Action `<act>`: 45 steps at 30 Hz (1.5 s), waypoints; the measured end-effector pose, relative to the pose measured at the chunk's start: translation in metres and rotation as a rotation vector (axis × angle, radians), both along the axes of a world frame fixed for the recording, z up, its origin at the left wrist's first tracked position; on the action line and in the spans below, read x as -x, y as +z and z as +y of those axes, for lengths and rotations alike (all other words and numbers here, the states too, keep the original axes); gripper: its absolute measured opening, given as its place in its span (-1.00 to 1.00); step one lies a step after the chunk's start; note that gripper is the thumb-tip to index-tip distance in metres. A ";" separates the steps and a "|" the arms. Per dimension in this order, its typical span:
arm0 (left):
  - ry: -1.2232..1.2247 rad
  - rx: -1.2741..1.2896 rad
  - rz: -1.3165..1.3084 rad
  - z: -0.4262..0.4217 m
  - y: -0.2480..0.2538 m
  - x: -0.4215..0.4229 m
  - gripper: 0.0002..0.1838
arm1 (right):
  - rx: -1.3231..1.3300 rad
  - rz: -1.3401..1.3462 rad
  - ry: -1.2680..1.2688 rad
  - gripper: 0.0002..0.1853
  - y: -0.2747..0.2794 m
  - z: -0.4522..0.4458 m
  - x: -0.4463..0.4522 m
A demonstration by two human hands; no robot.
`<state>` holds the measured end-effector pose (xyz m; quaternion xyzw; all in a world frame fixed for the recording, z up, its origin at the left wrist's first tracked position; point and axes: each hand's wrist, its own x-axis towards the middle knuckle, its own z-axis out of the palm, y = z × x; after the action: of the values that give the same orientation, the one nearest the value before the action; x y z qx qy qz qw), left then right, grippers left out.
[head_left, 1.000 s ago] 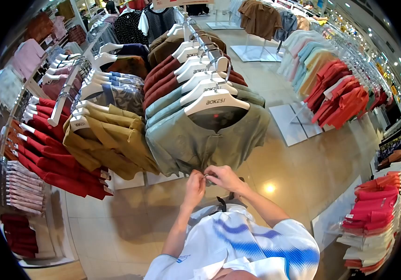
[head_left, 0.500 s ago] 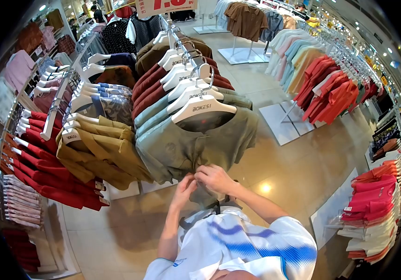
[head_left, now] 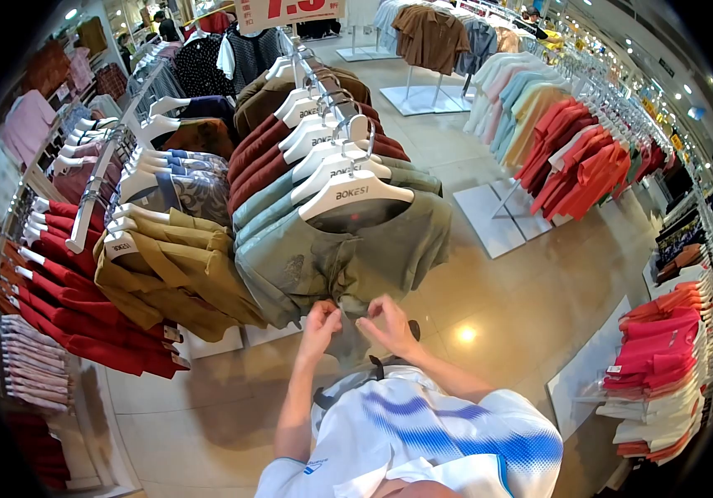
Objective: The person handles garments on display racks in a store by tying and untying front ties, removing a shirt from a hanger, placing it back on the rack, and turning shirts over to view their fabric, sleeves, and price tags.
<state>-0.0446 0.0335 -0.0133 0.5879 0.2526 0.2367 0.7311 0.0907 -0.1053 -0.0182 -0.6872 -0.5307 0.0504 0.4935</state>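
A grey-green short-sleeved shirt [head_left: 290,270] hangs at the front end of the middle rack on a white "BOKESI" hanger [head_left: 355,196]. Its front is bunched into creased folds around a gathered spot at the lower middle. My left hand [head_left: 321,326] is at the lower edge beside these folds, fingers curled and pinched on the cloth; the exact bit held is partly hidden. To the right, my right hand [head_left: 391,326] is just off the shirt, thumb and fingers apart with nothing visible between them.
More shirts hang behind on the metal rail [head_left: 323,83]. Mustard jackets [head_left: 174,266] and red garments [head_left: 83,307] hang to the left. Across the tiled floor [head_left: 448,290], right, are racks with red shirts [head_left: 581,166] and pink tops [head_left: 655,349]. A price sign [head_left: 290,12] stands above.
My right hand has come away from the shirt's gathered front, moving slightly right and opening. My left hand stays at the lower edge. The gathered folds now show more plainly.
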 end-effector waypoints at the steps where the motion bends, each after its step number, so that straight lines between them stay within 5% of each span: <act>1: 0.002 0.002 -0.001 0.002 0.002 -0.003 -0.91 | 0.158 0.231 -0.001 -0.53 -0.008 -0.004 0.004; 3: 0.047 0.228 -0.157 0.004 0.007 -0.009 -0.90 | 0.246 0.113 -0.015 -0.51 -0.022 -0.007 0.007; 7: 0.066 0.222 -0.119 0.001 0.022 -0.020 -0.89 | 0.227 0.144 0.065 -0.40 -0.024 0.013 0.007; 12: 0.077 0.188 -0.130 0.009 0.018 -0.027 -0.87 | 0.183 0.253 0.131 -0.60 -0.042 0.018 -0.002; 17: 0.167 0.151 -0.140 0.020 0.010 -0.019 -0.83 | 0.226 0.753 0.066 -0.73 -0.019 0.013 0.000; 18: 0.191 0.105 -0.115 0.017 0.012 -0.011 -0.82 | 0.157 1.024 0.129 -0.70 -0.005 0.013 0.001; 21: 0.157 -0.051 -0.025 0.009 -0.001 0.015 -0.82 | 0.045 1.242 0.217 -0.66 -0.006 0.010 0.000; 27: 0.088 -0.676 0.173 -0.034 0.001 0.016 -0.60 | 0.139 1.253 0.343 -0.53 -0.009 -0.001 0.018; 30: 0.107 -0.772 0.163 -0.039 0.012 0.015 -0.49 | 0.151 1.347 0.414 -0.49 -0.001 -0.001 0.016; 38: 0.007 -0.777 0.132 -0.034 -0.002 0.015 -0.60 | 0.132 1.147 0.298 -0.62 0.005 0.005 0.011; 41: 0.068 -0.844 0.070 -0.029 -0.010 0.016 -0.71 | 0.142 1.129 0.209 -0.66 -0.017 0.007 0.002; 43: 0.184 -0.581 0.278 -0.023 -0.020 0.021 -0.76 | 0.058 1.061 0.106 -0.73 -0.008 0.010 0.001; 45: 0.257 -0.627 0.267 -0.019 -0.030 0.019 -0.81 | 0.063 1.075 0.096 -0.79 -0.001 0.006 -0.004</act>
<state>-0.0638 0.0145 -0.0436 0.7726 0.3328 0.3137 0.4403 0.0946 -0.0994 -0.0195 -0.5541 -0.2324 0.4332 0.6718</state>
